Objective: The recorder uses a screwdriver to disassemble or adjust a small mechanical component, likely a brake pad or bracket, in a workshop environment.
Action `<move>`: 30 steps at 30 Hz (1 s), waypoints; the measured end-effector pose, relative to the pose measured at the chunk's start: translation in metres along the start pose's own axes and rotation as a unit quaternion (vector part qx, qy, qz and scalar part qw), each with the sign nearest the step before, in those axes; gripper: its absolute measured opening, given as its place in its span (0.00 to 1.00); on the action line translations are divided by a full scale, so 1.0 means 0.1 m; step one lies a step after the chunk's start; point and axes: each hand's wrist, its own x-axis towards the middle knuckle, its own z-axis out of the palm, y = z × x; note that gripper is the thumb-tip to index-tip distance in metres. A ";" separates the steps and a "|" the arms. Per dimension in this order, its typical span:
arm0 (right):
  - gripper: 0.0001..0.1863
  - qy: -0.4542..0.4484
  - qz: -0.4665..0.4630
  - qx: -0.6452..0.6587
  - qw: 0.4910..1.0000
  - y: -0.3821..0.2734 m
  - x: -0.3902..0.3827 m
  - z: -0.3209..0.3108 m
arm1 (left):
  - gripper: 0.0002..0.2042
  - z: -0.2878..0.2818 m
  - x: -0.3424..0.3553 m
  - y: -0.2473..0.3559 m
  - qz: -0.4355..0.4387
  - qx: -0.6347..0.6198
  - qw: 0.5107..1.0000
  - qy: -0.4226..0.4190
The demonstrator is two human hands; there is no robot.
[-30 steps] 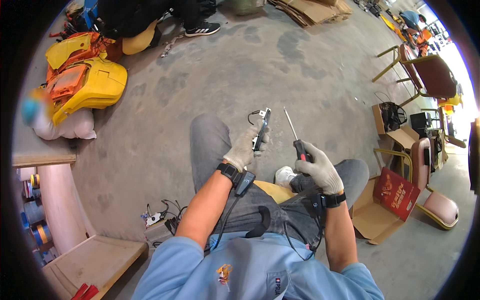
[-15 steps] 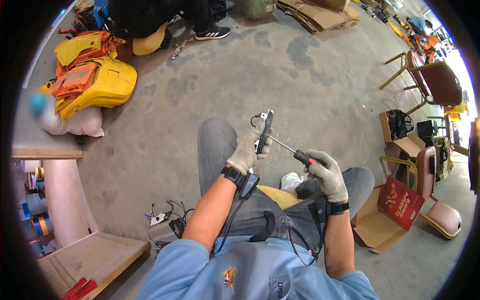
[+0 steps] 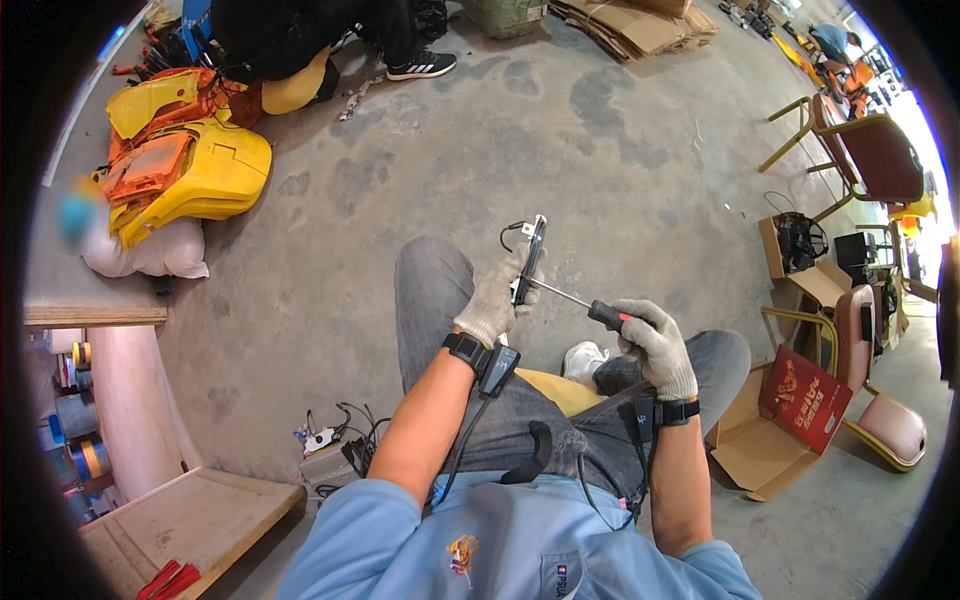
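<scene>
My left hand [image 3: 494, 302], in a pale knit glove, is closed around a slim dark bar-shaped part [image 3: 533, 255] held above my knees. A short black wire [image 3: 512, 230] and a small white piece stick out near the part's upper end. My right hand [image 3: 655, 350], gloved too, grips a screwdriver [image 3: 608, 316] by its black and red handle. The metal shaft points left, and its tip meets the side of the dark part beside my left fingers. Exactly what the tip touches is too small to make out.
Yellow and orange plastic covers [image 3: 215, 165] lie at the far left, near a person in black trousers. Chairs [image 3: 865, 155] and an open cardboard box [image 3: 755, 465] stand to the right. A wooden board [image 3: 200, 515] and a small device with cables [image 3: 335, 455] are at the near left.
The dark part in my left hand has turned slightly. The screwdriver's shaft lies a little flatter, its tip slightly lower along the part. Both hands keep their grips.
</scene>
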 end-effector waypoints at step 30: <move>0.16 0.010 -0.013 0.090 0.996 0.16 0.10 -0.02 | 0.24 -0.16 0.18 -0.23 -0.017 -0.023 0.999 -0.030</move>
